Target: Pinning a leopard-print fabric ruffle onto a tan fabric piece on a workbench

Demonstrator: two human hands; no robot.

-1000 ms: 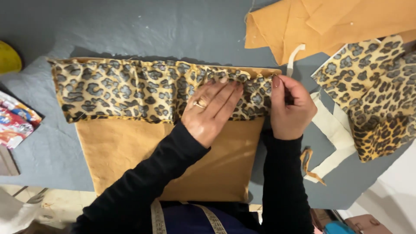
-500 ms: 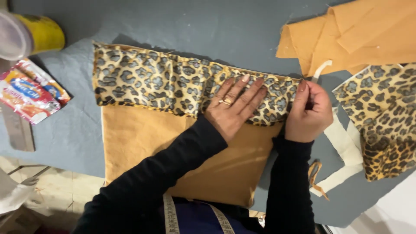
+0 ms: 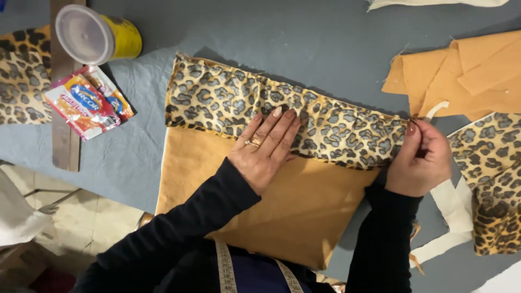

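A tan fabric panel [image 3: 287, 211] lies on the grey table [image 3: 304, 49], with a gathered leopard-print band [image 3: 228, 100] across its top edge. My left hand [image 3: 263, 149] rests flat, fingers spread, on the middle of the band where it meets the tan cloth; a ring shows on one finger. At the band's right end my right hand [image 3: 420, 157] pinches the corner of the leopard fabric between thumb and fingertips. Black sleeves cover both arms. A measuring tape [image 3: 225, 268] hangs near my chest.
A yellow can with a clear lid [image 3: 97, 37] lies on its side at top left, next to a colourful snack packet [image 3: 87, 103] and a wooden ruler [image 3: 65, 135]. More leopard fabric [image 3: 488, 179] and tan pieces [image 3: 467, 76] lie at right. White strips [image 3: 450, 217] trail near the table edge.
The view has shifted, so the fabric now sits further right and lower. Both hands keep the same hold on the band; the can and packet have come fully into view.
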